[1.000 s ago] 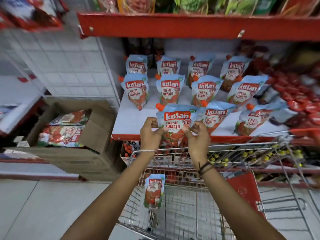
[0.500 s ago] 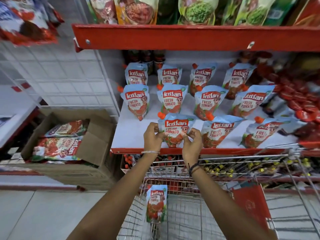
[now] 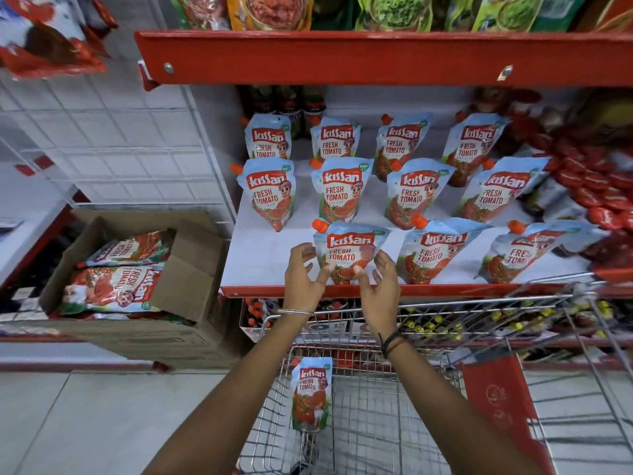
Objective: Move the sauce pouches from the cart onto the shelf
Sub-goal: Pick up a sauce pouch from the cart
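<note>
- Head view, looking down: both hands sit at the front edge of the shelf (image 3: 260, 258), either side of a front-row pouch (image 3: 349, 250) that stands upright with its label facing out.
- Left hand (image 3: 303, 275) is half open, fingers curled loosely; its thumb tip touches the pouch's lower left corner. Right hand (image 3: 380, 281) is likewise half open, thumb tip at the lower right corner. Neither hand clasps it; my guess is they are steadying it so it stands alone.
- Standing pouches fill three rows, each behind the next, labels forward, probably so shoppers can read them. A gap remains at the front left of the shelf.
- One more pouch (image 3: 311, 394) stands in the wire cart (image 3: 394, 423) below the arms, so the job looks nearly finished.
- White shelf board with a red lip, flat and smooth; pouches with soft bases could tip over.
- Narrow shop aisle: an open cardboard box (image 3: 191, 269) of larger packets sits left, on a tiled floor (image 3: 85, 423).
</note>
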